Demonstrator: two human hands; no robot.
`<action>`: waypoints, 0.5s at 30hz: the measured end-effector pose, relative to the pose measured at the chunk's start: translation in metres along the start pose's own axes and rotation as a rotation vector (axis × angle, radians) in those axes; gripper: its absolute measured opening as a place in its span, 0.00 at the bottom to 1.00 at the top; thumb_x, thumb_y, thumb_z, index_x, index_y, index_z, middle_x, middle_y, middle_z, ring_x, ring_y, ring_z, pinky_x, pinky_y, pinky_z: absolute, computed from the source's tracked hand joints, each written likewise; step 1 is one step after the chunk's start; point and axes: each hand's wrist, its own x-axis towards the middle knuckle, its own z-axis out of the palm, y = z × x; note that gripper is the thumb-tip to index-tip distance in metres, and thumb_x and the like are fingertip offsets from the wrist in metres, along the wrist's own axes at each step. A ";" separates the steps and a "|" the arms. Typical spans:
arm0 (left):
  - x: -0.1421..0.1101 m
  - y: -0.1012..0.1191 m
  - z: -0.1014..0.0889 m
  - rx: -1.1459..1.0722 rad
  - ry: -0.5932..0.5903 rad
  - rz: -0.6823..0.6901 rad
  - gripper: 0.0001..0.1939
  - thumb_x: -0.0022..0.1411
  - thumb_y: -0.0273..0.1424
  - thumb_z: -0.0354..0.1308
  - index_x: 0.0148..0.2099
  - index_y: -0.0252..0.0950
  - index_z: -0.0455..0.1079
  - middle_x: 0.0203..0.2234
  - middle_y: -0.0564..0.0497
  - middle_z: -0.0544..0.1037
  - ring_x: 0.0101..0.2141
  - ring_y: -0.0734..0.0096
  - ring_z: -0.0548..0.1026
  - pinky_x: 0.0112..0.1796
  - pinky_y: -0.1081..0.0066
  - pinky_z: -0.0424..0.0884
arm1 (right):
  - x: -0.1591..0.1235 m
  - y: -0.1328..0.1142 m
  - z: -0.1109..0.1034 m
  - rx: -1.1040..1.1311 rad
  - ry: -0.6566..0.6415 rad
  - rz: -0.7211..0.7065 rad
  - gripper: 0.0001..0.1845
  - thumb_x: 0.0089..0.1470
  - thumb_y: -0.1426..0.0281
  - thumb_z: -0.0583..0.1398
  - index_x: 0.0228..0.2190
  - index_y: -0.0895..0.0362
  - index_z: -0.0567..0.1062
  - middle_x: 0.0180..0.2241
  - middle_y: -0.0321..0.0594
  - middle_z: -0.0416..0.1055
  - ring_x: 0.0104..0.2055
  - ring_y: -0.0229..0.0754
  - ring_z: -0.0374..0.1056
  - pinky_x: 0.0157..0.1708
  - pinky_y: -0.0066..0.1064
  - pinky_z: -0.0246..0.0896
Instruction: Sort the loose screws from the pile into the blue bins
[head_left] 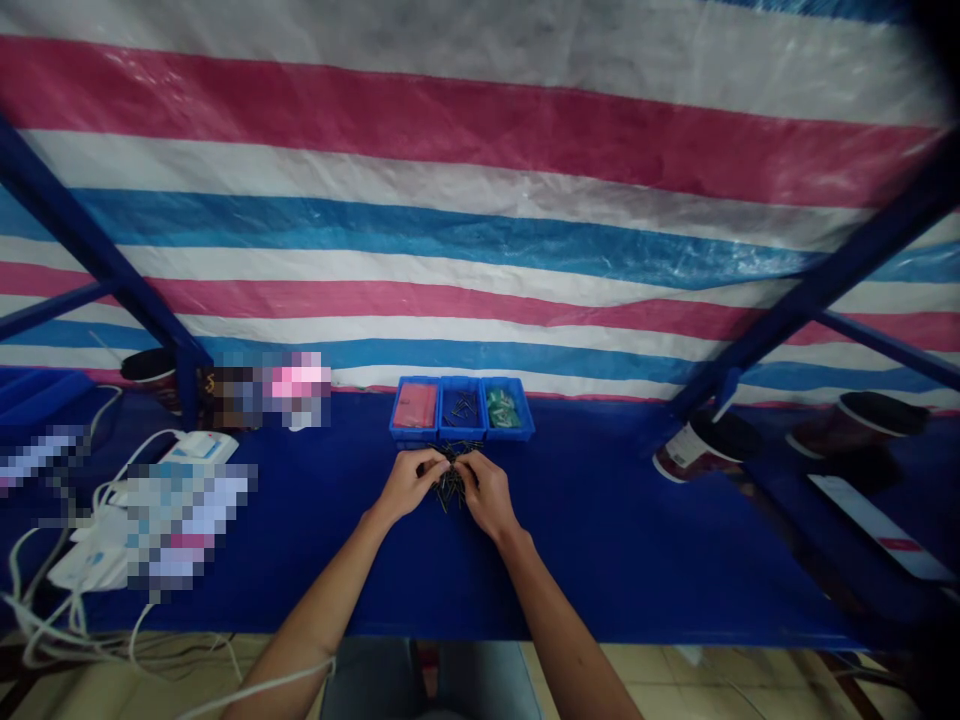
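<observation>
A striped sheet (480, 225) of red, white and blue hangs behind a blue table (637, 560), whose near edge runs beneath both forearms. To the left, blue surface stretches as far as the white power strips (94, 550); to the right, as far as a dark-lidded cup (701, 445). Both arms reach in from the near edge, wrists bent inward, and the left hand (411, 482) and right hand (486, 490) nearly meet over one pile of dark screws (450, 492), fingers curled and tips lowered into it. I cannot tell whether either hand's fingertips pinch a screw. Just beyond the pile, three blue bins stand side by side: one with pink pieces (415, 406), one with a few dark screws (460, 407), one with green packets (502, 408). The screws are too tangled to count.
</observation>
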 end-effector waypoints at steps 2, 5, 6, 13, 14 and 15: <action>0.000 0.000 0.000 -0.006 0.000 -0.002 0.17 0.67 0.38 0.55 0.32 0.32 0.75 0.20 0.53 0.73 0.22 0.74 0.67 0.28 0.74 0.61 | -0.001 0.000 0.000 -0.037 -0.007 0.008 0.16 0.68 0.67 0.51 0.32 0.54 0.74 0.29 0.40 0.72 0.32 0.42 0.69 0.33 0.29 0.61; 0.000 0.000 0.000 -0.012 0.007 -0.001 0.16 0.66 0.38 0.55 0.32 0.32 0.75 0.20 0.53 0.72 0.22 0.74 0.66 0.28 0.75 0.60 | -0.001 0.001 0.000 -0.057 -0.003 0.029 0.18 0.68 0.65 0.51 0.29 0.54 0.74 0.27 0.39 0.71 0.30 0.41 0.68 0.31 0.29 0.59; 0.000 -0.001 0.000 -0.013 0.012 -0.002 0.16 0.67 0.38 0.55 0.32 0.32 0.75 0.20 0.53 0.72 0.22 0.74 0.66 0.28 0.75 0.60 | -0.001 0.001 0.000 -0.046 0.004 0.033 0.16 0.68 0.64 0.51 0.31 0.54 0.74 0.28 0.39 0.72 0.30 0.41 0.69 0.31 0.29 0.59; 0.000 -0.003 0.000 -0.007 0.022 -0.006 0.16 0.67 0.37 0.55 0.32 0.32 0.75 0.20 0.53 0.72 0.22 0.74 0.66 0.28 0.75 0.60 | 0.000 0.000 0.001 0.053 0.012 0.011 0.10 0.66 0.66 0.54 0.39 0.53 0.75 0.33 0.40 0.72 0.33 0.42 0.69 0.35 0.31 0.62; 0.000 -0.003 0.000 -0.007 0.020 -0.004 0.16 0.67 0.37 0.55 0.32 0.32 0.75 0.20 0.53 0.72 0.22 0.74 0.66 0.28 0.75 0.60 | 0.000 0.000 0.001 0.055 0.008 0.009 0.10 0.66 0.67 0.54 0.38 0.53 0.75 0.33 0.40 0.72 0.34 0.42 0.70 0.36 0.31 0.62; 0.000 -0.003 0.001 -0.007 0.016 -0.004 0.16 0.67 0.37 0.55 0.32 0.32 0.74 0.20 0.53 0.72 0.22 0.74 0.66 0.28 0.75 0.60 | 0.001 0.000 0.001 0.058 0.003 0.008 0.10 0.66 0.67 0.53 0.37 0.53 0.75 0.33 0.39 0.72 0.35 0.42 0.70 0.36 0.31 0.62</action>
